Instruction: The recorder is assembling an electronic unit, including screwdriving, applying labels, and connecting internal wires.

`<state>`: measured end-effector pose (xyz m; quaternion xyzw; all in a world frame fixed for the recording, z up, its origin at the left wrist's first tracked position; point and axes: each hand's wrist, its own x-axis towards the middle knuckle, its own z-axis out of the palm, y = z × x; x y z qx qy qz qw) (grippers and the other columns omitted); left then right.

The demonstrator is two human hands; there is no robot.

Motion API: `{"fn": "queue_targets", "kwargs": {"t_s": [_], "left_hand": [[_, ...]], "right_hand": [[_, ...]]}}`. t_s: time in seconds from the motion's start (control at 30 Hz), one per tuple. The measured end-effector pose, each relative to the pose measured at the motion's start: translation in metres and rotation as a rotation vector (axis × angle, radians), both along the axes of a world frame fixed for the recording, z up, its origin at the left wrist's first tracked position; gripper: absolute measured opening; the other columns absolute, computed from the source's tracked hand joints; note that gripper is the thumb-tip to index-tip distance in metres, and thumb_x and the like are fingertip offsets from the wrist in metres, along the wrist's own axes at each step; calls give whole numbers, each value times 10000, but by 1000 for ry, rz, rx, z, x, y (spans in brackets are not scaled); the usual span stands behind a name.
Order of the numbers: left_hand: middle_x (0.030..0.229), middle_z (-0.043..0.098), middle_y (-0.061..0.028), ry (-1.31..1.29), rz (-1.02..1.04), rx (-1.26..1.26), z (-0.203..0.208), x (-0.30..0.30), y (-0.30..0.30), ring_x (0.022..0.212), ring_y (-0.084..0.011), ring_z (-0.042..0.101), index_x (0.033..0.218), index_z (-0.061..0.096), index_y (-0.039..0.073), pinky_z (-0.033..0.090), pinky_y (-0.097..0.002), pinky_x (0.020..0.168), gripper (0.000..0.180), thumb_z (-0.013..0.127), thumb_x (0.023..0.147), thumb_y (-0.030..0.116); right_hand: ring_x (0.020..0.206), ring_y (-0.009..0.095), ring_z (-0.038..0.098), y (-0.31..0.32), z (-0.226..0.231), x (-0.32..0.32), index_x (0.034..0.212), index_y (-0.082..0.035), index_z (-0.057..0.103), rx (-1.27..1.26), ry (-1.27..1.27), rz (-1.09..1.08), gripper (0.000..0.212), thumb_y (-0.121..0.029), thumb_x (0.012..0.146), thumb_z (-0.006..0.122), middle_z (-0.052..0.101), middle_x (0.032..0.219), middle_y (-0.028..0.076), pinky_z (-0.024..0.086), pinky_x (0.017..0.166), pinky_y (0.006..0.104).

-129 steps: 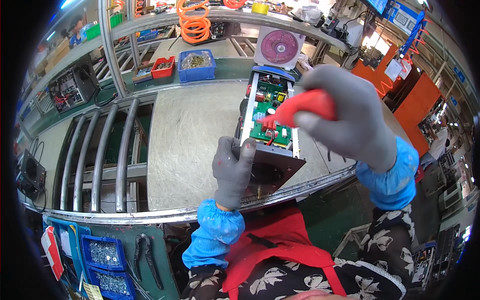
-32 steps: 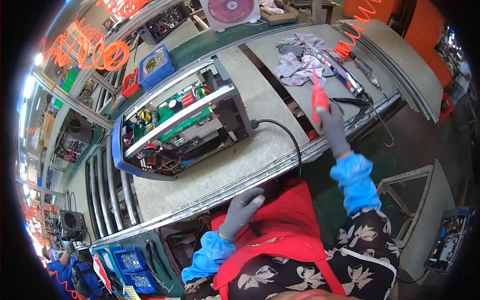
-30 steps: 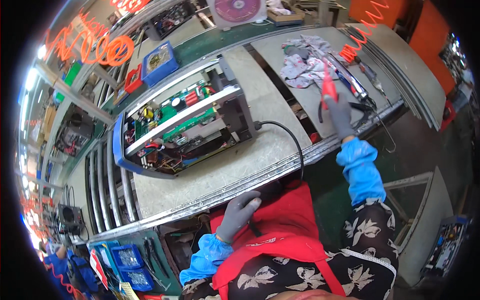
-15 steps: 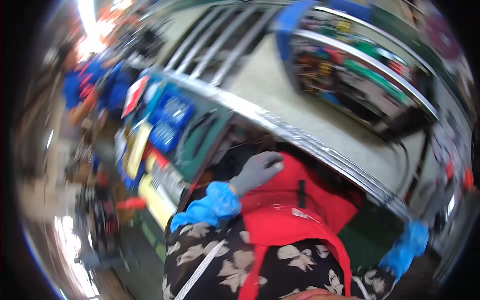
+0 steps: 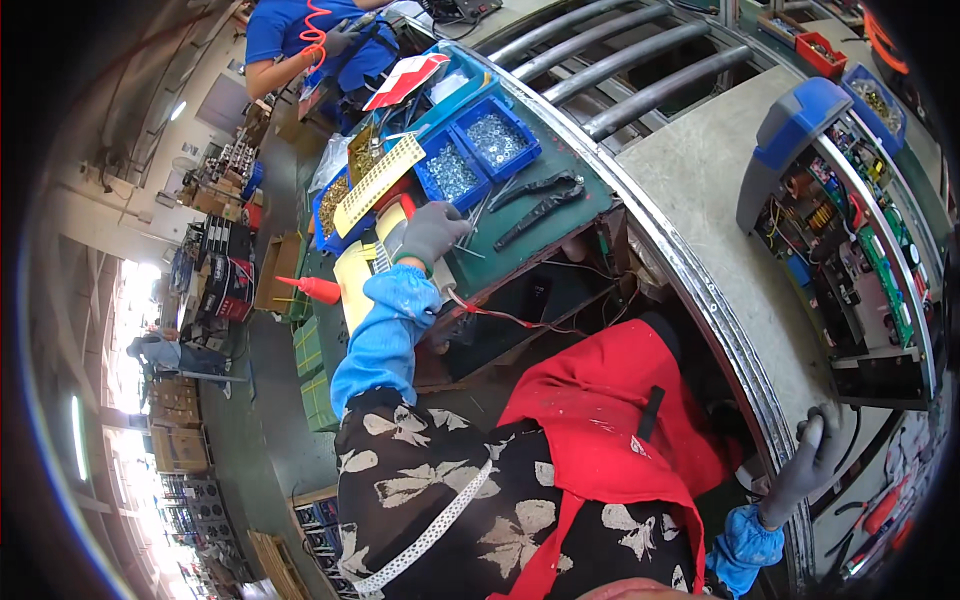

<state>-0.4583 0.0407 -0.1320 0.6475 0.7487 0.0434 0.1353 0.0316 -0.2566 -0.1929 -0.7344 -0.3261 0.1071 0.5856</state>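
two gloved hands are working far apart, one over each bench

one left hand (image 5: 432,235) is reaching over the green side bench (image 5: 480,268), its fingers bending down onto one pale item (image 5: 391,229) that is lying there, half covered; whether they are clamping on it i cannot tell. one right hand (image 5: 808,462) is hovering by the metal edge of the main bench, its fingers standing loosely apart with nothing showing between them, just beside one black cable (image 5: 853,432). one opened electronic unit (image 5: 840,255) is standing on the main bench beyond that hand, its one blue end panel (image 5: 797,122) facing the rollers. four metal rollers (image 5: 665,92) are running alongside. near the left hand, two blue bins (image 5: 497,139) are holding small metal parts, one pair of black-handled pliers (image 5: 537,217) is lying to their right, and one yellow perforated strip (image 5: 380,185) is slanting to their left. one red nozzle (image 5: 318,289) is pointing away leftward. one co-worker in blue (image 5: 283,40) is working past the bench's far end.
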Motion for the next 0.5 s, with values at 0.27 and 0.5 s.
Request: {"fn": "queue_targets", "kwargs": {"t_s": [0.27,0.5], "left_hand": [[894,725,-130,21,9,-21,-25,-26,2,883,-312,688,902,757,111,528,-422,816,282,660,772,342],[766,669,-53,-807,13,225,-8,38,-77,716,-129,615,931,715,26,492,-313,650,258,677,843,265]], "right_hand": [[835,117,568,43,13,-48,1071,28,636,-154,64,267,207,-87,950,514,616,941,63,463,728,242],[989,168,615,138,25,-158,1272,23,559,-200,499,989,378,-182,973,452,629,1124,116,492,872,299]]}}
